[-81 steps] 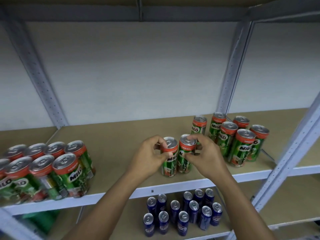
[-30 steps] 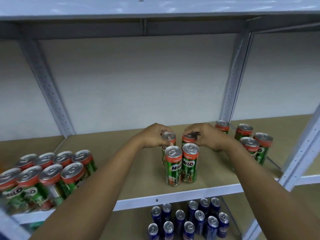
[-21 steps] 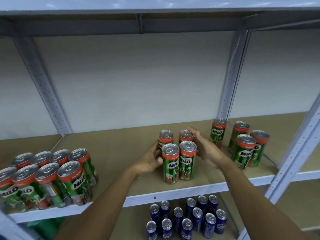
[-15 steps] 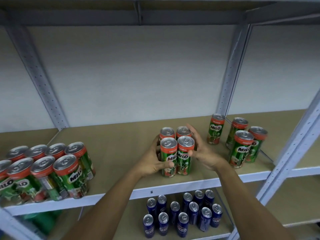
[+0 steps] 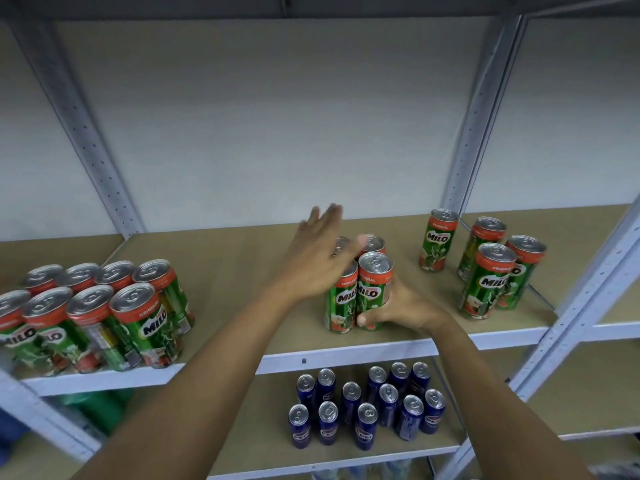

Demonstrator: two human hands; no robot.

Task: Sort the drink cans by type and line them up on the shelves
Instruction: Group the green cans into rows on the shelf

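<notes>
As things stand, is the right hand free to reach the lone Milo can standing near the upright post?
Probably not at once: the right hand grips the front-right can of the centre cluster. The shelf between it and the lone Milo can looks bare, so after letting go, likely yes.

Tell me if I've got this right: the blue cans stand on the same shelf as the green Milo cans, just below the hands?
Not quite. The head view shows the blue cans on the lower shelf, one level under the shelf where the green Milo cans stand. They are indeed below the hands.
</notes>
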